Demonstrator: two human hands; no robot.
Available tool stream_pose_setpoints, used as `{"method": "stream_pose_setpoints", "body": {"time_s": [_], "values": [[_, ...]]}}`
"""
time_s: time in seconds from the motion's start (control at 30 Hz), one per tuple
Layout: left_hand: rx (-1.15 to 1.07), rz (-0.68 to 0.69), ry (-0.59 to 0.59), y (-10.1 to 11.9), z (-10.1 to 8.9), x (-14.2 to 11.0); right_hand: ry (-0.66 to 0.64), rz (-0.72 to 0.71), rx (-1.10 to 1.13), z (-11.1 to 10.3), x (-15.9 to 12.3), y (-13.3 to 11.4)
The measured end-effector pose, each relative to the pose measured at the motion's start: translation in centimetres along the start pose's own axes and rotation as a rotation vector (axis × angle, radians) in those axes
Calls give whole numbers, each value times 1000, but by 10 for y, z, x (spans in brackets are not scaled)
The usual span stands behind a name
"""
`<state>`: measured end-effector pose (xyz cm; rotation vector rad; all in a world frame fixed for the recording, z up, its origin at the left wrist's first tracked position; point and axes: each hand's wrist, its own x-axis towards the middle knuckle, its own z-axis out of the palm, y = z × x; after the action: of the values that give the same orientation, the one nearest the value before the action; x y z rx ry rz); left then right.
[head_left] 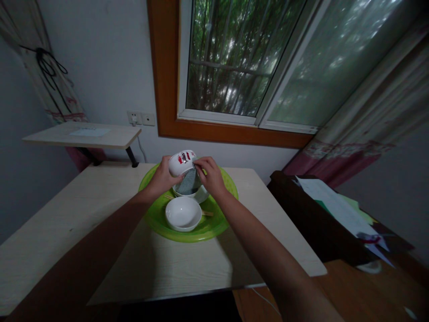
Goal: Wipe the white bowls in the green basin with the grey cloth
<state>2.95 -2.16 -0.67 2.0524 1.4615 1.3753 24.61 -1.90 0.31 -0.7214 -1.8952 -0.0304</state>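
My left hand (163,177) grips a white bowl (179,164) with a red and black print, tilted on its side above a green basin (201,232). At the bowl's right edge, my right hand (210,175) pinches a grey cloth (188,182) that hangs down below the bowl. A plain white bowl (183,212) stands upright in the front of the basin. Behind it, partly covered by the cloth, sits another white bowl (201,195). Chopsticks (208,213) lie in the basin, partly hidden under the bowls.
The basin stands on a pale wooden table (187,268). A small raised shelf (83,134) with a paper is at the back left. To the right, a dark cabinet (311,214) carries papers. A window (241,67) and wall sockets (140,118) are behind.
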Motion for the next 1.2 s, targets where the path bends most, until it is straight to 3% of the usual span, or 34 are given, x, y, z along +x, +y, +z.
{"method": "stream_pose_setpoints", "body": {"time_s": [0.37, 0.63, 1.0, 1.2], "values": [[-7, -39, -5, -2, 1, 0, -103, -69, -55, 3, -5, 4], [20, -39, -39, 0, 0, 0, -227, -166, -114, 2, -7, -11], [7, -37, 11, -5, 1, 1, -94, -38, -131, 1, -3, 3], [24, -19, -27, -2, -1, 0, -219, -114, -112, 4, -5, -6]]}}
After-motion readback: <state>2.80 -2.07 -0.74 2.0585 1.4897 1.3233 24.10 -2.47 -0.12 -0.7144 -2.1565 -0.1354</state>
